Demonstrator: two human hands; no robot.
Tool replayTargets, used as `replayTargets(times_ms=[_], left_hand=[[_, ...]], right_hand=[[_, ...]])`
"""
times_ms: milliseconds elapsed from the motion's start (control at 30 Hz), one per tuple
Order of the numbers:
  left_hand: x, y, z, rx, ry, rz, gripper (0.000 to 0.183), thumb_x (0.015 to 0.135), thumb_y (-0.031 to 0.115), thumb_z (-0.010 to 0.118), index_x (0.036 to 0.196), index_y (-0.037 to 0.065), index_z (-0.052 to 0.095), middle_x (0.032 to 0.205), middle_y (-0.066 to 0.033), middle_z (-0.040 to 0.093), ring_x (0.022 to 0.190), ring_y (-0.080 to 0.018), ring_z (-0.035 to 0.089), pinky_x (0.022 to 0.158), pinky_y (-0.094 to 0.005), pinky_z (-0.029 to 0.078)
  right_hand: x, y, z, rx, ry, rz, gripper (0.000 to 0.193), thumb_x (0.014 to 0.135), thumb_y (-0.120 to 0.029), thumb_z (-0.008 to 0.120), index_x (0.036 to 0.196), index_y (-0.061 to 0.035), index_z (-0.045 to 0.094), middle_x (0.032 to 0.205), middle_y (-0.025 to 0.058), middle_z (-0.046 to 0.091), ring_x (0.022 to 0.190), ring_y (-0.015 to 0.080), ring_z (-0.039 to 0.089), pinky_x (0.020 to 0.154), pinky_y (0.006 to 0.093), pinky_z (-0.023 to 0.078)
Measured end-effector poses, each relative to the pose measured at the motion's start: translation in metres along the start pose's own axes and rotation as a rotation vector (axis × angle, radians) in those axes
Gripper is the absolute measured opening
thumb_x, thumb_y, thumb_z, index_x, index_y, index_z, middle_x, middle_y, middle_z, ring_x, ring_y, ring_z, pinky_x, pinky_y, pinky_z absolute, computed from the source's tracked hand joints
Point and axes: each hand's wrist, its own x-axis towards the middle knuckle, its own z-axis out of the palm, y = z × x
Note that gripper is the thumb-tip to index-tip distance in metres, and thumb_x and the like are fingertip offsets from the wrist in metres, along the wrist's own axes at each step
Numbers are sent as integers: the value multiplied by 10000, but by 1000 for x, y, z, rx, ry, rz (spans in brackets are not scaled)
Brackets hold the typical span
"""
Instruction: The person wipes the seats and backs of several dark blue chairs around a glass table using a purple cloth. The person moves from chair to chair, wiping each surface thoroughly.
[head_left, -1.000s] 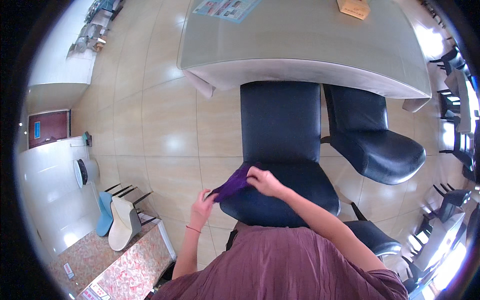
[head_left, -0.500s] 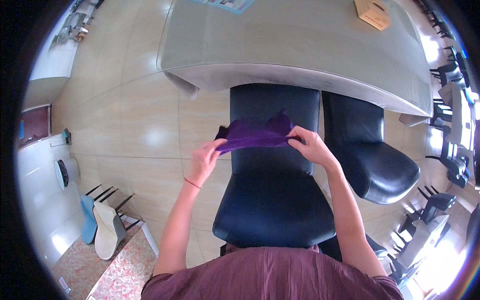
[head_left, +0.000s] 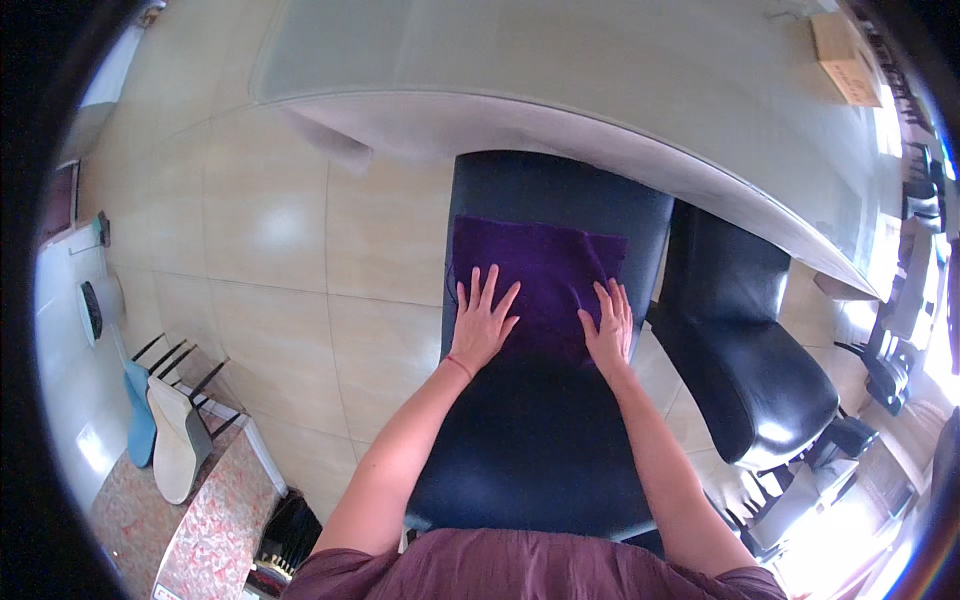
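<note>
At the far left, a blue chair (head_left: 140,415) and a cream chair (head_left: 172,445) sit close together beside a red-flecked marbled surface (head_left: 215,510), dark legs pointing right; the bent view hides whether they are upright or tipped. Pale floor tiles (head_left: 270,230) stretch from there toward the middle.

Next comes the person's left hand (head_left: 482,325), a thin red band (head_left: 459,366) at its wrist. It rests palm down at the lower left of a purple cloth (head_left: 535,268), fingers spread apart and gripping nothing, probably so the pressure reaches more of the fabric.

The cloth lies spread across the backrest of a black padded chair (head_left: 530,460), which likely serves as a smooth, firm support. A few creases run down its right half. Beyond the backrest, a glass-topped table (head_left: 560,60) spans the top.

At the cloth's right edge lies the right hand (head_left: 610,330), fingers nearly together, thumb held apart toward the middle, nothing pinched. Placed opposite the left, it seems to hold that side flat.

Farther right stands a second black chair (head_left: 750,390), angled beside the first. Above it, a light-brown box (head_left: 848,60) sits near the table's far end.
</note>
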Motion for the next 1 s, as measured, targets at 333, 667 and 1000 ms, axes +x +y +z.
replayTargets(times_ms=[333,667,1000], left_hand=[[111,-40,9,59,233,-19,594,936,468,591,1471,234,485,1620,-154,258,1475,-476,209,1125,-713,207],[203,-119,2,-260,412,-260,541,974,358,580,1443,116,464,1454,-242,430,1243,-470,501,1018,-505,460],[-22,-60,43,-427,127,-387,767,947,245,603,1562,17,206,1584,-343,158,1457,-531,197,1175,-538,282]], right_hand=[[77,-27,70,-232,165,-55,681,956,-352,586,1507,-18,367,1626,194,251,1518,393,184,1194,619,145],[238,-108,62,-303,64,-324,597,958,-392,560,1479,-120,455,1548,185,391,1447,398,327,1182,593,218],[54,-91,98,-131,-159,-408,660,955,-386,584,1538,-160,371,1630,147,255,1500,377,236,1182,600,224]])
